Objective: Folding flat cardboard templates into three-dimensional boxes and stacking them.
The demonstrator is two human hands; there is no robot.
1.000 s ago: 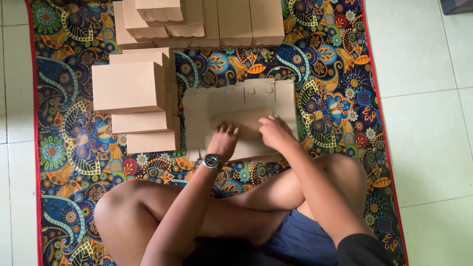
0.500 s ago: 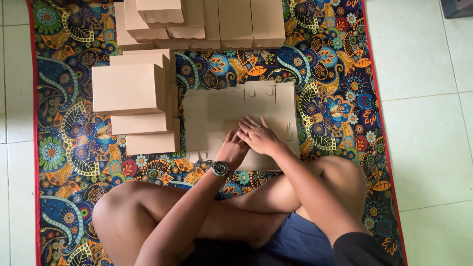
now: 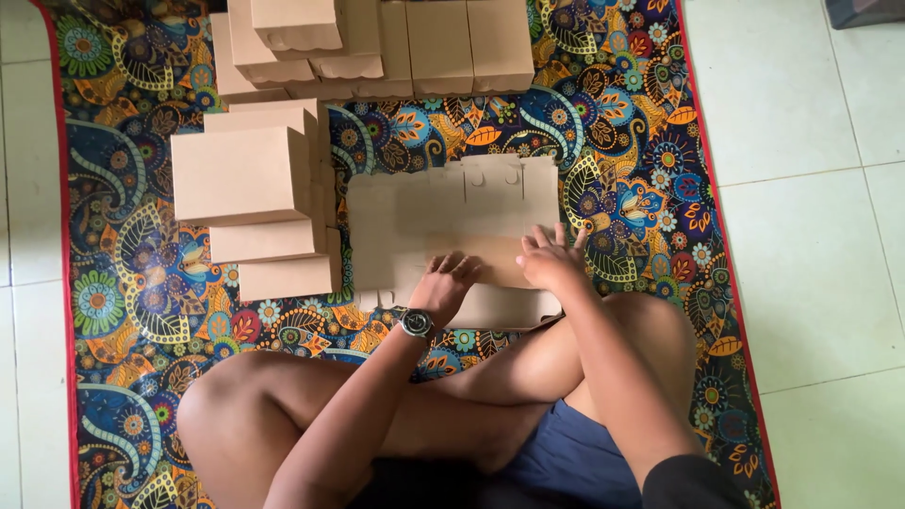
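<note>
White floor tiles [image 3: 811, 217] surround a bright paisley mat [image 3: 622, 123], where a person sits cross-legged among plain brown cartons. A flat, unfolded cardboard box blank [image 3: 424, 212] lies on the mat just in front of the knees, its tabbed edge pointing away. Both hands rest on its near part: the left hand [image 3: 445, 286], with a wristwatch [image 3: 416, 323] on its wrist, presses down with fingers loosely curled, and the right hand [image 3: 550, 261] lies flat with fingers spread. Neither grips anything; they only bear on the card. To the left, touching or just beside the blank, stands a stack of folded boxes [image 3: 253, 193], and more finished boxes [image 3: 415, 42] sit in a row at the far end. As I see it, the risk is a crooked crease if the hands push unevenly, or a torn tab. The soft mat may let the card buckle, and a swinging flap could nudge the nearby stack over.
</note>
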